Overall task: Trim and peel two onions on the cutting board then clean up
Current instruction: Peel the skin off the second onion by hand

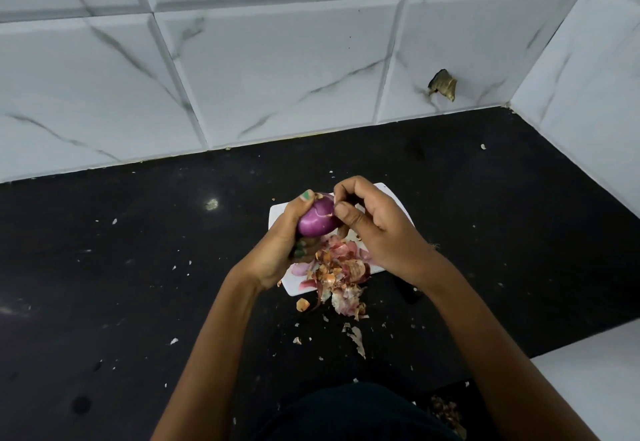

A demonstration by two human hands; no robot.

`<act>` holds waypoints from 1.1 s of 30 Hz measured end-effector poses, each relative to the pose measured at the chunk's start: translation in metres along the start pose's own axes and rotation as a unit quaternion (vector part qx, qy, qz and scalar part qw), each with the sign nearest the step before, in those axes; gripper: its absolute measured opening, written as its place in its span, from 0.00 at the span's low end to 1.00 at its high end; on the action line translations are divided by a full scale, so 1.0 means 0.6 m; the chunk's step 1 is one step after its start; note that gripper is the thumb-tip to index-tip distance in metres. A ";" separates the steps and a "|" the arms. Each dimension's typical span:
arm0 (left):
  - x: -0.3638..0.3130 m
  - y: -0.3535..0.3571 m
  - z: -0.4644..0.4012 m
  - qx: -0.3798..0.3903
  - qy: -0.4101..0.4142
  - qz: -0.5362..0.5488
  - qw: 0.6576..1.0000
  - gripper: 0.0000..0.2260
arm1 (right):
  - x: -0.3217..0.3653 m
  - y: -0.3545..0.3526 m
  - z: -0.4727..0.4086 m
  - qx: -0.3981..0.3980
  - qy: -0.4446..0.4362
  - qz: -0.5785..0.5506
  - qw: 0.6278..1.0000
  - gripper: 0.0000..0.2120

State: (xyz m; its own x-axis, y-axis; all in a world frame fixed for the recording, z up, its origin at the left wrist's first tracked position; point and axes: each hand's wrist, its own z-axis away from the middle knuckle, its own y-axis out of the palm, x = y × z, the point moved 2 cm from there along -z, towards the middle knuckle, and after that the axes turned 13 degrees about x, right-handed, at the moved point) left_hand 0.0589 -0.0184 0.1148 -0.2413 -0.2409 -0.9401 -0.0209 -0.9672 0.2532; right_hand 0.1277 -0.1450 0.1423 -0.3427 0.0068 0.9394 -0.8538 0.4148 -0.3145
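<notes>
Peeling under way, cleanup still ahead

Left hand (284, 240) grips a mostly bare red onion (317, 217); right hand (367, 222) pinches skin at its tip; onion peels (337, 274) litter the cutting board (277, 214) and counter (138, 267).

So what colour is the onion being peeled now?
Purple with thin pale streaks, onion, seen in the head view.

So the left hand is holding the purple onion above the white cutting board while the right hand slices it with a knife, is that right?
Not quite. In the head view the right hand holds no knife; its fingertips pick at the purple onion, which the left hand holds above the white cutting board.
</notes>
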 end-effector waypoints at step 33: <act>0.014 -0.013 -0.007 -0.135 -0.017 -0.043 0.990 0.19 | -0.017 -0.037 0.015 -0.055 0.169 0.136 0.975 0.08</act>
State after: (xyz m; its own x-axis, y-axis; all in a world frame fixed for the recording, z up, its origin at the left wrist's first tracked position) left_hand 0.0609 -0.0130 0.1041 -0.2819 -0.1576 -0.9464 0.2161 -0.9715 0.0974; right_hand 0.1469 -0.1624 0.1387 -0.3849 0.4219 0.8209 -0.6963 0.4511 -0.5583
